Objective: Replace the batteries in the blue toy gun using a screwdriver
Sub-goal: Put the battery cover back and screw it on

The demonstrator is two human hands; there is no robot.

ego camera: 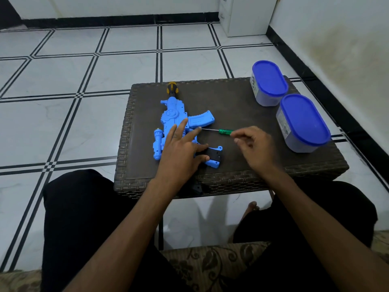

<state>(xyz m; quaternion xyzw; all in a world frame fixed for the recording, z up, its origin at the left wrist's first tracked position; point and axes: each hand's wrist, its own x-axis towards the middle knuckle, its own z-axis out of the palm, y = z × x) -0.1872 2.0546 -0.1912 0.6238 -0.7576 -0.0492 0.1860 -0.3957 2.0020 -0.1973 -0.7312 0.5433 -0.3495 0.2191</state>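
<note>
A blue toy gun (171, 114) lies flat on a small dark wicker table (237, 114), its orange-and-black muzzle pointing away from me. My left hand (181, 148) rests on the gun's rear half with fingers spread and straight. Its black grip shows just right of my fingers. A thin screwdriver with a green handle (224, 131) lies level, its metal tip at the gun's body beside the magazine. My right hand (252, 144) pinches the end of the green handle with curled fingers.
Two oval tubs with blue lids (269, 80) (303, 121) stand at the table's right side. My legs in black trousers flank the table's near edge. White tiled floor lies to the left and beyond. A wall runs along the right.
</note>
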